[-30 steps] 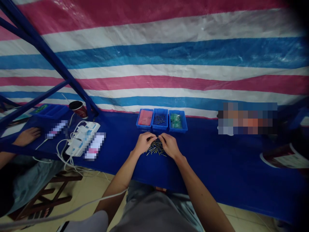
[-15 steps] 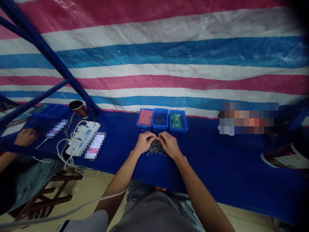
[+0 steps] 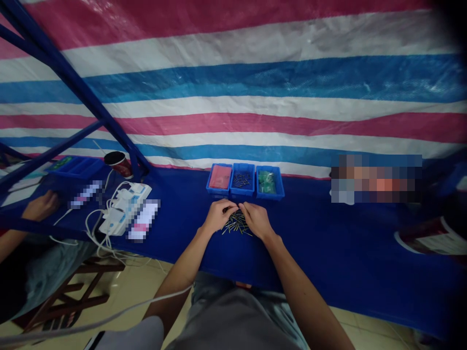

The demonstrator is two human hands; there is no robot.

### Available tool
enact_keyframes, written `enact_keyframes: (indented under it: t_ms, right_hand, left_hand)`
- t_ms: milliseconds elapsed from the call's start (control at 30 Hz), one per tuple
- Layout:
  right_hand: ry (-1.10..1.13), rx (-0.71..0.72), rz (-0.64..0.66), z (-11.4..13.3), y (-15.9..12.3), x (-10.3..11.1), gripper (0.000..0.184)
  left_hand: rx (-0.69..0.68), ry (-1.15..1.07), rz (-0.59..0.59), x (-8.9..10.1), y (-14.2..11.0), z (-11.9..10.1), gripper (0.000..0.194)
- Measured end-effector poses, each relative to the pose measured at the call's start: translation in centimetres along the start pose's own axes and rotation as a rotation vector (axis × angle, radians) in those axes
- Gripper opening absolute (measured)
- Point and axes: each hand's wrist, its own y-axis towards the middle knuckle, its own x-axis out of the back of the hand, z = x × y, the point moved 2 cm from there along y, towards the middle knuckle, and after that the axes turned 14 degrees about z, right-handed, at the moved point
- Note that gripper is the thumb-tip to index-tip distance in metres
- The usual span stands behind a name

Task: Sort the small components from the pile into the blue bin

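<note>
My left hand [image 3: 218, 216] and my right hand [image 3: 257, 221] curl inward on the blue cloth, with their fingertips meeting just above a loose pile of thin metal pins [image 3: 237, 223]. Whatever lies between the fingers is too small to make out. Just beyond my hands stand several blue plastic bins in a row. The left bin [image 3: 219, 177] holds pink flat items, the middle bin [image 3: 242, 179] holds dark pins, and the right bin [image 3: 270, 183] holds green items.
A co-worker's hand [image 3: 41, 205] rests on the blue cloth at the far left. Near it lie white power strips with tangled cables [image 3: 124, 210], a blue tray [image 3: 76, 167] and a dark cup [image 3: 117, 164]. A striped tarp [image 3: 233, 97] hangs behind the table.
My hands stay over the pile, with only small finger shifts. The co-worker's hand at the left has curled slightly.
</note>
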Motion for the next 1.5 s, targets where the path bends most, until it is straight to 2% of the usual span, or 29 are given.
enact_keyframes:
  t_ms: [200,333,533,867,1200,1367,1500]
  right_hand:
    - [0.053,-0.029,-0.003,-0.4,-0.3,0.2,0.052]
    - [0.152,-0.022,-0.028,-0.2,-0.5,0.9,0.031]
    - [0.139,0.056,0.011,0.4,-0.3,1.1,0.019]
    - [0.105,0.066,0.032,0.3,-0.3,0.9,0.025]
    - [0.024,-0.044,0.018,-0.3,-0.2,0.3,0.042]
    - [0.183,-0.024,-0.036,-0.3,-0.4,0.9,0.025]
    - [0.239,0.027,-0.067,-0.1,-0.4,1.2,0.021]
  left_hand:
    - [0.011,0.003,0.001,0.3,0.0,-0.1,0.02]
    - [0.023,-0.003,-0.014,0.3,-0.1,0.0,0.018]
    - [0.023,-0.008,-0.033,0.1,-0.1,0.4,0.018]
    - [0.022,-0.001,-0.014,0.2,0.0,0.3,0.019]
    - [0.023,-0.006,-0.013,0.1,0.0,0.2,0.018]
    - [0.022,-0.018,-0.024,0.3,-0.1,0.0,0.017]
    - [0.023,-0.017,-0.032,0.3,-0.1,0.1,0.018]
